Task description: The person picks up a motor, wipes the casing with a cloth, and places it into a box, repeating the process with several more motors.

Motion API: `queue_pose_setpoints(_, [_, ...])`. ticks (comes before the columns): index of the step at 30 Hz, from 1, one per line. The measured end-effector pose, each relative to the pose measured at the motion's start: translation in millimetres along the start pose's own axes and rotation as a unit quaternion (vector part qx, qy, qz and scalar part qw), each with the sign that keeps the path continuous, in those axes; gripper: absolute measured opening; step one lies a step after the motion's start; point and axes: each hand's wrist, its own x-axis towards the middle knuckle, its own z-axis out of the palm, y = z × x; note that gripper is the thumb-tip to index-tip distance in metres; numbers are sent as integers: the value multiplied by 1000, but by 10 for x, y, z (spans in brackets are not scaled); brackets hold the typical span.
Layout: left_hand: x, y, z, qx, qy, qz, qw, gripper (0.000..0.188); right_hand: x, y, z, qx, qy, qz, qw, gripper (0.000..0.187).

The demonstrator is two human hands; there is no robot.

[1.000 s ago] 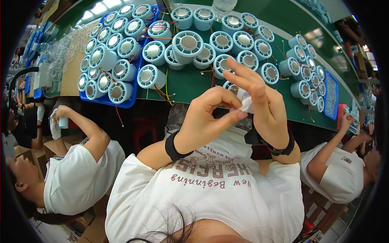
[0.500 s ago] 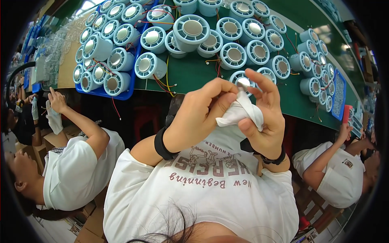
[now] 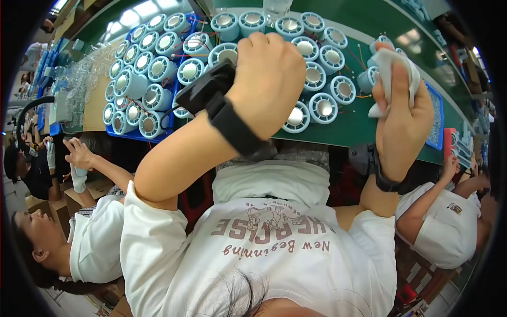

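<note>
My left hand [image 3: 272,82] reaches over the light-blue cylindrical units [image 3: 315,75], back of the hand up. Its curled fingers are turned away and hidden, so whatever they may grip cannot be seen. Each unit has a ribbed round rim and a silver disc in its middle, and some trail thin coloured wires. Off to the right, raised above the table edge, my right hand [image 3: 404,116] is closed around a crumpled white cloth [image 3: 391,66]. A black strap [image 3: 232,124] with a dark device circles my left wrist; another strap circles the right one.
More units fill a blue tray [image 3: 168,130] on the left of the green table [image 3: 343,127]. Further left lie clear plastic parts [image 3: 79,79]. A blue tray [image 3: 435,113] stands at the right. Co-workers [image 3: 97,232] sit close on both sides.
My hands were together at the cloth before my chest. Now they are apart: the left has moved forward over the units, the right has carried the cloth to the right.
</note>
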Motion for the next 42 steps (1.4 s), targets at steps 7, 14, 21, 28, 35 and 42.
queue_pose_setpoints(7, [296,85,700,34,-53,-91,994,22,206,-208,146,-216,5,-124,969,37])
queue_pose_setpoints(14, [479,-25,688,-71,-96,-139,983,22,20,126,29,-186,-9,-59,981,36])
queue_pose_setpoints(21, [471,-39,631,-61,-94,-155,982,22,-41,133,-51,-181,-2,-41,983,33])
queue_pose_setpoints(28, [495,-155,328,-113,-26,-148,982,36,12,250,-71,-199,0,-23,980,32])
queue_pose_setpoints(35, [197,-149,-276,-191,189,-152,951,48,-80,309,-45,-211,32,-50,976,29])
queue_pose_setpoints(42, [-746,97,-620,-580,191,-216,762,54,-594,239,-8,-145,29,-106,983,31])
